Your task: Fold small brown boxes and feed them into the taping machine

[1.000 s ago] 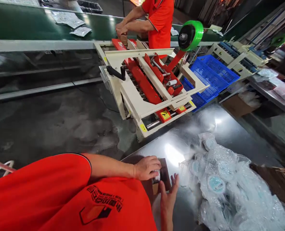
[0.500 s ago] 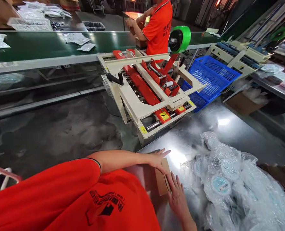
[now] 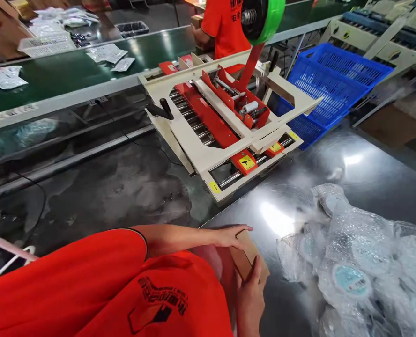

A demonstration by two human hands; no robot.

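A small brown cardboard box (image 3: 249,250) is held between my two hands, close to my body, over the metal table. My left hand (image 3: 233,236) grips its far end, with the fingers along the far side. My right hand (image 3: 253,292) closes round the near end, its thumb lying on top by the flap edge. The box's underside and some of my fingers are hidden. To the right of the box lies a heap of clear bubble-wrapped items (image 3: 366,248), one showing a round pale blue label (image 3: 352,280).
A carton-taping machine (image 3: 208,154) with red rails and a green tape roll (image 3: 271,21) stands ahead beside the metal table (image 3: 299,173). Blue plastic crates (image 3: 329,89) are behind it. A green conveyor (image 3: 67,77) carries white packets; a co-worker in red (image 3: 225,28) stands beyond.
My right hand has gone from lying flat with outstretched fingers to gripping the box's near end. My left hand now clasps the far end. The box has turned slightly. The view has shifted.
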